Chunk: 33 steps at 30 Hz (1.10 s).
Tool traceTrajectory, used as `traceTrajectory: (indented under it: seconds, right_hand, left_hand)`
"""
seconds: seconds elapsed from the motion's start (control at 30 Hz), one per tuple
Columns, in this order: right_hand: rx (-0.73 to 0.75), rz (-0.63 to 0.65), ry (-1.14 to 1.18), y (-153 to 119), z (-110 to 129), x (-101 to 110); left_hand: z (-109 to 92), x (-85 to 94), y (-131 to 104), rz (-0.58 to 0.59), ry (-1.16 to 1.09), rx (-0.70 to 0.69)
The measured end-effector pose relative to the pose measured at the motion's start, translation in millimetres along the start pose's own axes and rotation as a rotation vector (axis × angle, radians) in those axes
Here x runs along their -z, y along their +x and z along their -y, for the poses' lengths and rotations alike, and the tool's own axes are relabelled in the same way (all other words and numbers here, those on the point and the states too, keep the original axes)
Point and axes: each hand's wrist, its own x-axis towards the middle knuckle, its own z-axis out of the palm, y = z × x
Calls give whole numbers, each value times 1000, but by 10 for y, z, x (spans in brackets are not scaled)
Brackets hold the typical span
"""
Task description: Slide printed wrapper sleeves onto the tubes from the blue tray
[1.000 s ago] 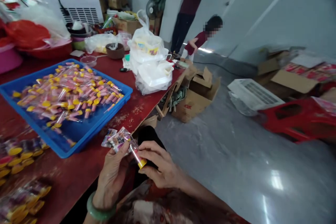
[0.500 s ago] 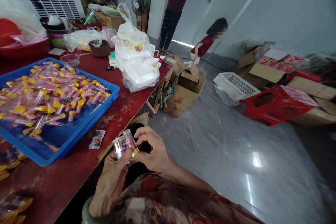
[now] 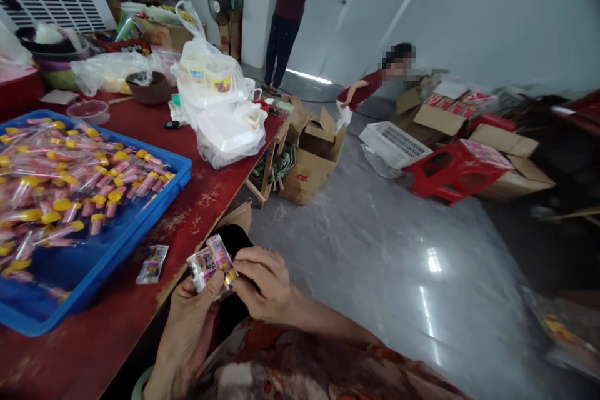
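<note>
My left hand (image 3: 194,312) holds a small printed plastic wrapper (image 3: 202,267) between thumb and fingers, low at the centre-left. A clear tube with a yellow end (image 3: 220,256) lies against the wrapper. My right hand (image 3: 265,281) pinches the yellow end of this tube, its fingers closed. Another printed wrapper (image 3: 152,264) lies on the red table (image 3: 210,184) near its edge. On the left, a blue tray (image 3: 110,259) holds several clear tubes with pink contents and yellow caps (image 3: 98,187).
White plastic bags with boxes (image 3: 225,106) stand on the table beyond the tray, near a brown bowl (image 3: 149,87). Cardboard boxes (image 3: 309,169) and a tipped red stool (image 3: 457,169) are on the floor. Two people are at the back, one standing, one bending.
The view has turned right, so table and tray sit further left. My right hand's fingers have come down from above the tube onto its yellow end. The smaller person has bent further over.
</note>
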Motion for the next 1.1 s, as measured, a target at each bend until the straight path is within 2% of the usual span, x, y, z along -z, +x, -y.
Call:
traceTrajectory:
  seconds: [0.13,0.3,0.37,0.47,0.57,0.67,0.77,0.83,0.9,1.0,1.1]
  right_hand:
    - [64,-67,-35,-59,1,-48]
    - [16,-53,-46,-154,-35,-102]
    - [-12,9,-50,-169,-55,-98]
    - [-27,175,58,-125,-72,-11]
    - [-203,272,267,-34,-79,145]
    - [-373,269,272,39,-110,261]
    - [-338,380,220,61,-165,298]
    - [-344,476,281,50,-194,315]
    - [-446,542,388,26,-203,352]
    - [-709,590,549,-13,-163,442]
    - [-988,490,628,-45,-67,514]
  left_hand:
    - [11,-24,-11,-29,16,18]
    - [63,-15,11,-39,23,8]
    - [73,21,35,-50,25,0]
    - [55,110,68,-83,56,-12]
    - [32,182,53,-54,150,-6]
    - [57,190,-14,21,321,0]
    - [117,179,-74,68,464,5]
    - [154,188,-94,101,513,-1]
    - [182,209,-104,127,527,-16]
    - [210,239,-113,162,501,9]
    - [205,244,-106,143,416,50]
